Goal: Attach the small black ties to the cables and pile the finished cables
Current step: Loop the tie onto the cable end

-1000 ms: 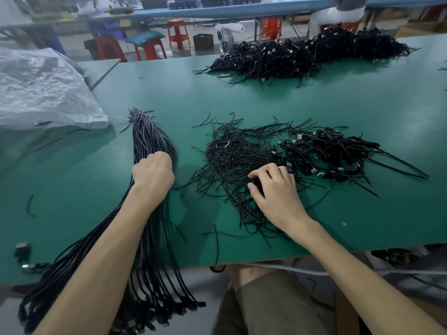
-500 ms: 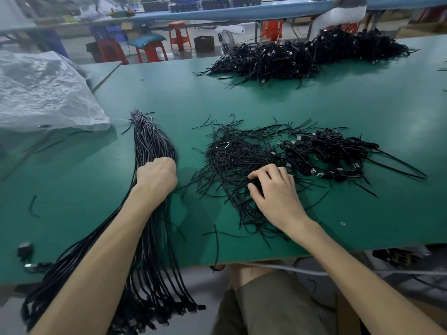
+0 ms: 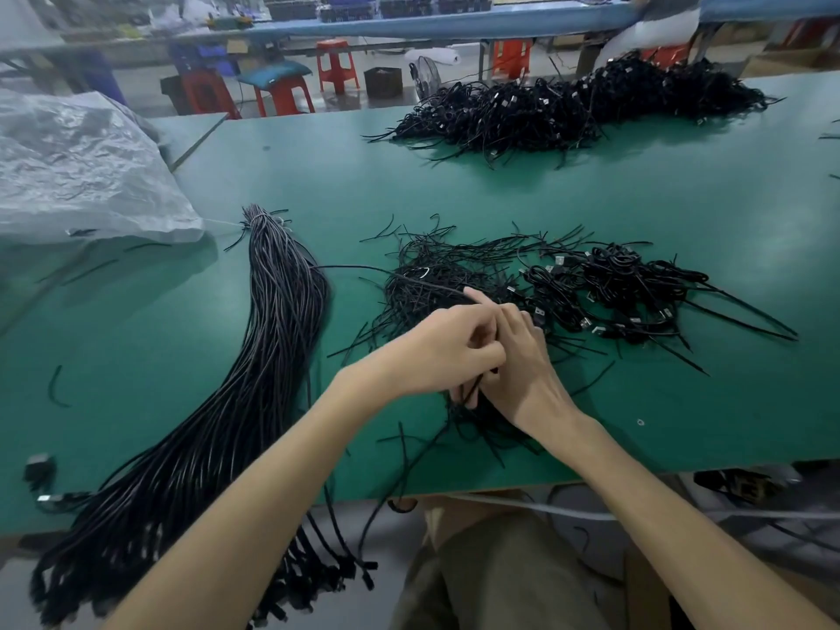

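1. Two bare hands are meeting over the near middle of the green table [image 3: 682,197] in the head view, the only view here. The left hand [image 3: 436,352] is curling its fingers round a single thin black cable [image 3: 359,266], which is trailing left to the long bundle of straight black cables [image 3: 282,311].
2. The right hand [image 3: 522,370] is lying just right of the left hand and touching it, with its fingers bent. A short black strand [image 3: 472,388] is showing between the two hands, but I cannot tell whether the right hand is pinching it.
3. Both hands are hovering over the loose heap of small black ties [image 3: 427,284]. The small pile of coiled black cables with metal plugs [image 3: 613,288] is sitting just right of that heap. A large black pile [image 3: 568,106] is lying at the far edge.
4. By my judgement, one cable is being paired with one tie. Doing this well is calling for three things:
   - drawing the cable clear of the bundle so its neighbours are not dragging along;
   - lifting a single tie free of the tangle;
   - cinching the tie round the gathered loops before letting go.
5. As for containers, a crumpled translucent plastic sack [image 3: 82,166] is slumping at the far left, and whatever it is holding is not showing.
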`<action>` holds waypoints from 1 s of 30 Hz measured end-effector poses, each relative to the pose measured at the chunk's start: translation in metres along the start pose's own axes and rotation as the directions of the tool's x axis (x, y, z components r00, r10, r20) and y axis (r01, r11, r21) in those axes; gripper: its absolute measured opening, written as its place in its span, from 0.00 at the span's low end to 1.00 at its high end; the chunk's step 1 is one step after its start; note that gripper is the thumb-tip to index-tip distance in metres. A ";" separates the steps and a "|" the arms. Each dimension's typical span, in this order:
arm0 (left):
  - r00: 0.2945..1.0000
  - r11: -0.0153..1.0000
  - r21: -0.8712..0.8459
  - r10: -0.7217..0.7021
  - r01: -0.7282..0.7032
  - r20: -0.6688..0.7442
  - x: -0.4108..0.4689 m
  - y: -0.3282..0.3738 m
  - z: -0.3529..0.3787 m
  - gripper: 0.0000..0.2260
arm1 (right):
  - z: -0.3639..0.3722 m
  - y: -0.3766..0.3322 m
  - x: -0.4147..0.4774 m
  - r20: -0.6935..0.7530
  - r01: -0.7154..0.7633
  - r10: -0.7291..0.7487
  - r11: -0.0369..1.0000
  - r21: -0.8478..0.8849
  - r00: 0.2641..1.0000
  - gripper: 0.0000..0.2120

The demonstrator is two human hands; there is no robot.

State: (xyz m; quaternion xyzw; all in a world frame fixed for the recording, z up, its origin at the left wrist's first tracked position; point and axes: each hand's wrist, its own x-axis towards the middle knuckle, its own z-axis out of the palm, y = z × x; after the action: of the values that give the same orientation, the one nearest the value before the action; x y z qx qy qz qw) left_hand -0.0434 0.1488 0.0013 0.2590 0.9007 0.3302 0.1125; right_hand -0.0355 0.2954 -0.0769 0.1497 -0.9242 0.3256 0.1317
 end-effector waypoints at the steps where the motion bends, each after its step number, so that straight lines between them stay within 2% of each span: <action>1: 1.000 0.999 -0.039 0.009 -0.008 0.017 0.002 0.002 0.002 0.08 | -0.002 0.001 0.000 -0.024 -0.002 0.003 0.998 0.063 1.000 0.43; 5: 0.999 0.955 -0.297 0.001 0.014 0.049 0.004 0.003 0.007 0.04 | -0.008 0.003 -0.001 -0.112 -0.007 0.043 0.954 0.300 0.993 0.41; 7: 0.999 0.941 -0.334 -0.031 0.042 0.040 0.005 0.000 0.006 0.07 | -0.006 0.003 -0.003 -0.127 0.063 -0.028 0.957 0.282 0.991 0.34; 10: 0.993 0.902 -0.416 -0.090 0.115 0.079 0.002 -0.005 0.003 0.10 | -0.004 0.007 -0.002 -0.117 0.074 -0.054 0.982 0.174 0.992 0.13; 11: 0.990 0.876 -0.462 -0.099 0.136 0.103 0.000 -0.008 0.000 0.10 | -0.003 0.007 -0.002 -0.107 0.069 -0.052 0.985 0.161 0.993 0.10; 13: 0.984 0.795 -0.587 -0.074 0.156 0.161 -0.004 -0.012 -0.010 0.11 | -0.002 0.004 -0.001 -0.122 0.026 0.000 0.978 0.209 0.993 0.10; 15: 0.988 0.667 -0.735 -0.019 0.126 0.152 -0.008 -0.018 -0.021 0.11 | -0.007 0.002 0.001 -0.173 -0.101 0.170 0.931 0.350 0.970 0.12; 18: 0.999 0.375 -0.926 -0.006 -0.044 -0.049 -0.012 -0.025 -0.039 0.08 | -0.011 0.004 0.005 -0.213 -0.205 0.342 0.850 0.485 0.915 0.14; 20: 0.983 0.063 -0.981 0.011 -0.182 -0.182 -0.012 -0.029 -0.051 0.08 | -0.012 0.004 0.005 -0.210 -0.206 0.353 0.835 0.510 0.912 0.14; 22: 0.964 -0.294 -0.920 -0.013 -0.258 -0.266 -0.011 -0.036 -0.059 0.12 | -0.012 0.003 0.004 -0.213 -0.205 0.359 0.827 0.523 0.909 0.14; 23: 0.956 -0.395 -0.874 -0.049 -0.284 -0.288 -0.010 -0.039 -0.061 0.14 | -0.012 0.004 0.003 -0.212 -0.206 0.363 0.824 0.528 0.907 0.13; 27: 0.939 -0.467 -0.815 -0.180 -0.343 -0.292 -0.009 -0.051 -0.050 0.21 | -0.011 0.006 0.003 -0.211 -0.200 0.360 0.820 0.537 0.909 0.13; 29: 0.944 -0.572 -0.752 -0.223 -0.328 -0.243 -0.009 -0.061 -0.042 0.19 | -0.011 0.007 0.004 -0.220 -0.202 0.375 0.808 0.553 0.901 0.13; 30: 0.940 -0.576 -0.746 -0.262 -0.335 -0.220 -0.008 -0.066 -0.039 0.18 | -0.011 0.007 0.004 -0.226 -0.199 0.380 0.803 0.562 0.897 0.13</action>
State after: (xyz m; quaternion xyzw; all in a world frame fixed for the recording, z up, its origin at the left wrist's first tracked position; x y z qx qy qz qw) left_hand -0.0772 0.0808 -0.0115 -0.0056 0.1013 0.9885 0.1121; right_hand -0.0401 0.3073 -0.0713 -0.0214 -0.7765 0.6019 0.1854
